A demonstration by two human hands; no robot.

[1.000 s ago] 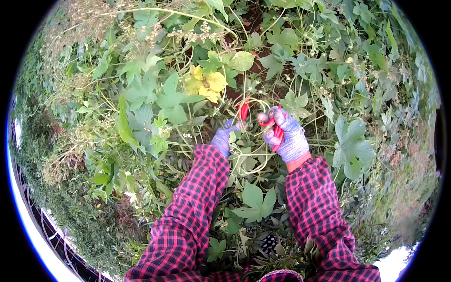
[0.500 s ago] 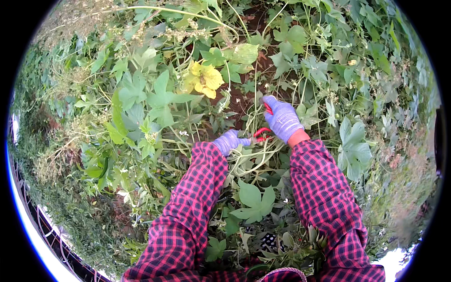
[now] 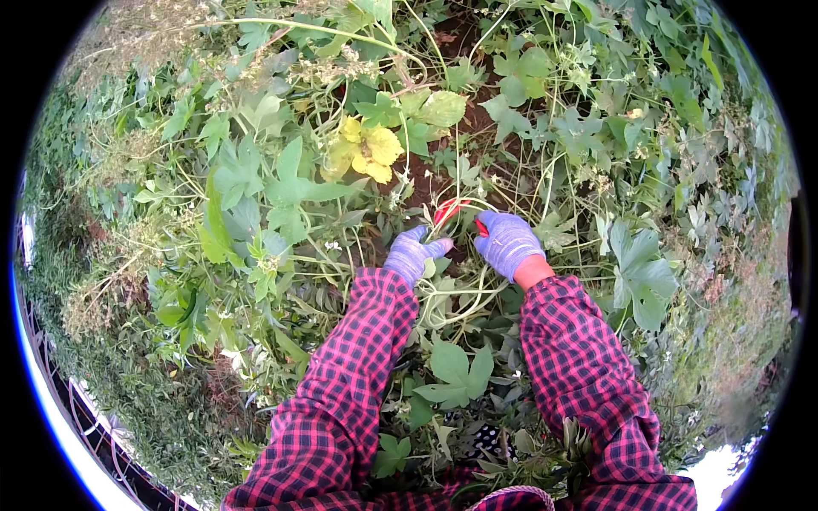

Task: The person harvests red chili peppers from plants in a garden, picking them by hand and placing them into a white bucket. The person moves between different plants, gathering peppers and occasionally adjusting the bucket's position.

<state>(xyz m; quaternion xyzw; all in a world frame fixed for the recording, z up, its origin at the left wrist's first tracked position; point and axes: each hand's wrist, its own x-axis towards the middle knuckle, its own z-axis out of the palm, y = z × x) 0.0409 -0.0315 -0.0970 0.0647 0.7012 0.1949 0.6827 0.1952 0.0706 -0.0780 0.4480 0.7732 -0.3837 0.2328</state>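
Observation:
My left hand [image 3: 411, 253], in a pale purple glove, is closed beside thin pale vine stems [image 3: 460, 322], its thumb pointing right; what lies in its fingers is hidden. Just beyond its fingertips shows a bright red, looped, strip-like piece [image 3: 448, 210] among the stems. My right hand [image 3: 511, 244], gloved alike, is closed on a small red thing [image 3: 481, 228] that peeks out at its fingertips; its kind cannot be made out. Whether the two red parts join is not visible. A thin stem arches over the gap between the hands.
Dense leafy vines surround my arms. A yellow leaf [image 3: 368, 152] lies beyond my left hand, a broad green leaf [image 3: 456, 375] between my forearms, and another large leaf [image 3: 643, 274] to the right. Reddish soil [image 3: 464, 128] shows farther ahead.
My right hand has come down and slightly left, nearer my left hand. My left hand has turned upward a little. The red looped piece now shows farther up and left.

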